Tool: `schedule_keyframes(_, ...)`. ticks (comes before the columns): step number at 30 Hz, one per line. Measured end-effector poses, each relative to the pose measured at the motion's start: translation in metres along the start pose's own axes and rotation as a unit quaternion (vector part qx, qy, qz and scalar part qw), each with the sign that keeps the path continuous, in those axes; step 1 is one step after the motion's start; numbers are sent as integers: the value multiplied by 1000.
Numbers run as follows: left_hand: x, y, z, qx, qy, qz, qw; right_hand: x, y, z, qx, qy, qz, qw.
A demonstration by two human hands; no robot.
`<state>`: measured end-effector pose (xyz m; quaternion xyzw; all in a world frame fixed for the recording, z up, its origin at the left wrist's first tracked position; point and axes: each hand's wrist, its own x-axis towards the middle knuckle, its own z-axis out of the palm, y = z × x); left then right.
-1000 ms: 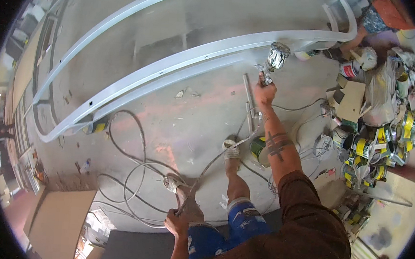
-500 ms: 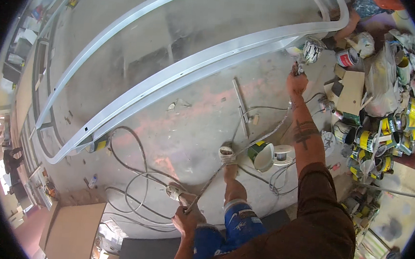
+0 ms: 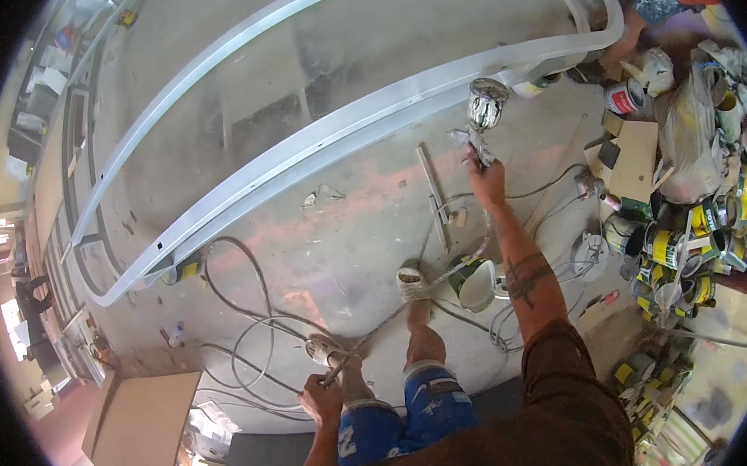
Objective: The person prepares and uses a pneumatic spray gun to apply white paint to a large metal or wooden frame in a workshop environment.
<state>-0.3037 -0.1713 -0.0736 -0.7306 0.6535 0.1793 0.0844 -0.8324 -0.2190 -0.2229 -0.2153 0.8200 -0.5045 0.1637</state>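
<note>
In my right hand (image 3: 487,182) is a spray gun (image 3: 486,111) with a paint-spattered metal cup, held out at arm's length. Its cup is close to the near side of a long, curved, pale grey frame (image 3: 328,141), which bends round at both ends. A grey air hose (image 3: 389,314) runs from the gun past my feet. My left hand (image 3: 321,398) is closed round this hose near my left knee. Several loops of the hose (image 3: 266,347) lie on the floor to the left of my feet.
Paint cans (image 3: 667,247) crowd the right side beside a plastic bag (image 3: 686,160). An open bucket (image 3: 474,285) stands by my right foot. A metal strip (image 3: 433,185) lies on the floor. Another person's arm (image 3: 626,34) shows at the far right. A brown board (image 3: 143,425) stands lower left.
My right hand has swung left along the frame with the spray gun, away from its right-hand bend. My left hand keeps its hold on the hose.
</note>
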Motion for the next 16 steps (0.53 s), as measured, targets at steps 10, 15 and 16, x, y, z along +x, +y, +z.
schedule_keyframes(10,-20,13,16,-59,-47,-49,996,46,42,-43,-149,327,-12,933)
schedule_keyframes(15,-22,1,20,-80,-55,-64,993,42,93,-37,-121,335,76,931)
schedule_keyframes(16,-22,-5,17,-96,-53,-69,992,29,95,-23,-90,333,87,934)
